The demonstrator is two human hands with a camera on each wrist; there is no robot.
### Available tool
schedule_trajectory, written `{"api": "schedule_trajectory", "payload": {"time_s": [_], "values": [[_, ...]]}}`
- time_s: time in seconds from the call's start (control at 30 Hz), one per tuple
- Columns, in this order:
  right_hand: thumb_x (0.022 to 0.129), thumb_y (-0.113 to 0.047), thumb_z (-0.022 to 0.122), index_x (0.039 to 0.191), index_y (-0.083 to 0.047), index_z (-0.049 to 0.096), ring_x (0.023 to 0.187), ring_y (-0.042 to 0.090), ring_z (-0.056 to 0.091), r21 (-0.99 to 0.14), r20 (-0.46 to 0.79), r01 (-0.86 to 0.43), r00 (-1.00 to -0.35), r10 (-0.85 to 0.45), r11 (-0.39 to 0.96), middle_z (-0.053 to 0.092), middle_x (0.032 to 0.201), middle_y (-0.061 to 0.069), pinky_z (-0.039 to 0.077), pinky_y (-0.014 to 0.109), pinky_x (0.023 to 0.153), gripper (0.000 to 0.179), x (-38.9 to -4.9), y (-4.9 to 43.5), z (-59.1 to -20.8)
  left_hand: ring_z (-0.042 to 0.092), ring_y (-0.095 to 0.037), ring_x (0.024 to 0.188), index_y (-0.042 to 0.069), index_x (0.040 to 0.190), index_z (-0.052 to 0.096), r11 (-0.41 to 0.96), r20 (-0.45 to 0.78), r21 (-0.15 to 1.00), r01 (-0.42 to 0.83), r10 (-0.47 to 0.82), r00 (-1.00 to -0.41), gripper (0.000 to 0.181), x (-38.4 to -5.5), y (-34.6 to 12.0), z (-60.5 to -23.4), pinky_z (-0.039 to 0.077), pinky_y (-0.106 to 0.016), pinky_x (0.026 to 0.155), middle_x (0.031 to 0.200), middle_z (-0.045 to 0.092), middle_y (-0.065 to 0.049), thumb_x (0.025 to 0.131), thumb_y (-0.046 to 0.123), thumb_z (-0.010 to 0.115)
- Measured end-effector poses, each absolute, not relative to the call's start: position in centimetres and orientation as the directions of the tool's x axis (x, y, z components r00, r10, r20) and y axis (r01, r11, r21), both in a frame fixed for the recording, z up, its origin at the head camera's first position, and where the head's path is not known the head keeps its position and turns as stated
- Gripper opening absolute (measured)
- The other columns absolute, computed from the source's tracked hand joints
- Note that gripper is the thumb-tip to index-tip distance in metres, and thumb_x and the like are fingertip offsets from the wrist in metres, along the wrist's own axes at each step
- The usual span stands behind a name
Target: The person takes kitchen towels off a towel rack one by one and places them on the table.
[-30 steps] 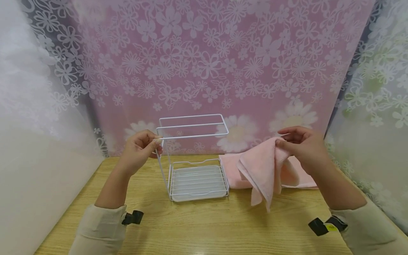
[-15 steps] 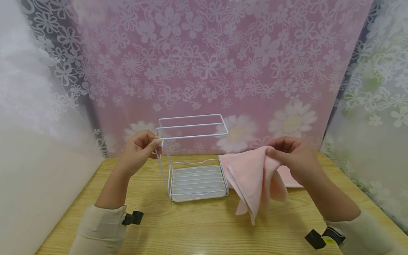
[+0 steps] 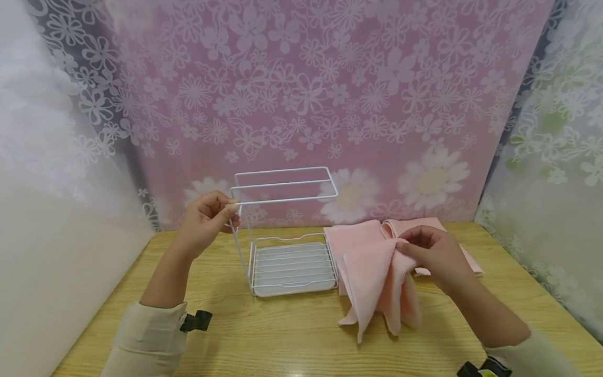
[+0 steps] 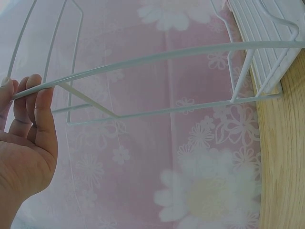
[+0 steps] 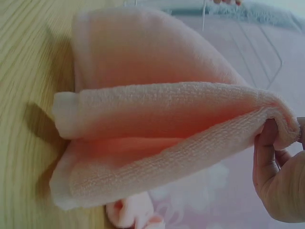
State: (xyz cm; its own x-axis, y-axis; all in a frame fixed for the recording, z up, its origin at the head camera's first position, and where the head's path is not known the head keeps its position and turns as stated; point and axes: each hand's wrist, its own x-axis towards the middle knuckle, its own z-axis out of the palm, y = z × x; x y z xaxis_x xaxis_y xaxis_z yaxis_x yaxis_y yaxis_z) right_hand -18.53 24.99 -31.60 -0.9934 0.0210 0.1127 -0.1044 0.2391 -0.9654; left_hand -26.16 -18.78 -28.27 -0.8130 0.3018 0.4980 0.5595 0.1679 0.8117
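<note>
My left hand [image 3: 204, 222] pinches the upper left corner of a white wire rack [image 3: 288, 199], thumb and fingers on the wire. The rack stands on the table, with a white tray [image 3: 294, 288] under its bottom wires. In the left wrist view the curled fingers [image 4: 45, 107] meet the rack's bar [image 4: 157, 57]. To the right of the rack, my right hand [image 3: 438, 262] pinches a pink towel [image 3: 369, 272] by its top. It hangs in folds, and whether its lower corners touch the table I cannot tell. The right wrist view shows the bunched towel [image 5: 162, 112] closely.
More pink towels [image 3: 353, 232] lie behind the held one, beside the rack; a folded part [image 3: 419, 225] shows farther right. All stands on a wooden table [image 3: 264, 335]. A pink flowered backdrop [image 3: 292, 104] rises behind, and pale panels [image 3: 61, 209] flank both sides.
My right hand has come down and toward me, after a shift left, bringing the hanging towel lower. More of the pink towels behind shows. The left hand and rack keep their place.
</note>
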Motion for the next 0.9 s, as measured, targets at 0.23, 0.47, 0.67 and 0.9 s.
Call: {"api": "schedule_trajectory", "payload": {"time_s": [0.23, 0.47, 0.67, 0.9], "values": [[0.092, -0.020, 0.071, 0.100, -0.009, 0.065, 0.073, 0.010, 0.061, -0.950, 0.108, -0.085, -0.992, 0.060, 0.300, 0.064, 0.086, -0.009, 0.057, 0.029, 0.063, 0.015, -19.1, 28.3, -33.0, 0.066, -0.027, 0.071, -0.004, 0.099, 0.060, 0.162, 0.505, 0.810, 0.564, 0.299, -0.810, 0.015, -26.0, -18.7, -28.1, 0.060, -0.034, 0.064, 0.078, 0.063, -0.010, 0.099, 0.011, 0.058], [0.092, -0.028, 0.070, 0.115, 0.002, 0.060, 0.074, 0.015, 0.061, -0.901, 0.061, -0.032, -0.997, 0.055, 0.433, 0.063, 0.090, -0.003, 0.058, 0.037, 0.064, 0.038, -19.2, 30.9, -33.8, 0.066, -0.029, 0.072, 0.006, 0.096, 0.064, 0.170, 0.498, 0.812, 0.559, 0.299, -0.814, 0.009, -26.1, -18.7, -28.2, 0.060, -0.035, 0.064, 0.078, 0.063, -0.010, 0.099, 0.012, 0.059], [0.095, -0.026, 0.067, 0.120, 0.009, 0.056, 0.073, 0.016, 0.060, -0.861, 0.025, -0.006, -0.999, 0.032, 0.508, 0.063, 0.091, 0.004, 0.058, 0.039, 0.063, 0.044, -18.8, 32.6, -34.5, 0.066, -0.025, 0.070, 0.007, 0.096, 0.064, 0.164, 0.500, 0.811, 0.562, 0.305, -0.811, 0.008, -26.1, -18.7, -28.2, 0.060, -0.037, 0.064, 0.078, 0.063, -0.010, 0.099, 0.012, 0.059], [0.093, -0.031, 0.069, 0.118, 0.007, 0.059, 0.076, 0.017, 0.063, -0.822, -0.023, 0.035, -0.999, 0.029, 0.568, 0.066, 0.092, 0.006, 0.058, 0.039, 0.065, 0.047, -18.0, 34.4, -35.8, 0.066, -0.020, 0.070, 0.007, 0.097, 0.064, 0.158, 0.496, 0.816, 0.556, 0.302, -0.814, 0.008, -26.2, -18.7, -28.3, 0.060, -0.036, 0.064, 0.078, 0.063, -0.008, 0.099, 0.013, 0.059]]}}
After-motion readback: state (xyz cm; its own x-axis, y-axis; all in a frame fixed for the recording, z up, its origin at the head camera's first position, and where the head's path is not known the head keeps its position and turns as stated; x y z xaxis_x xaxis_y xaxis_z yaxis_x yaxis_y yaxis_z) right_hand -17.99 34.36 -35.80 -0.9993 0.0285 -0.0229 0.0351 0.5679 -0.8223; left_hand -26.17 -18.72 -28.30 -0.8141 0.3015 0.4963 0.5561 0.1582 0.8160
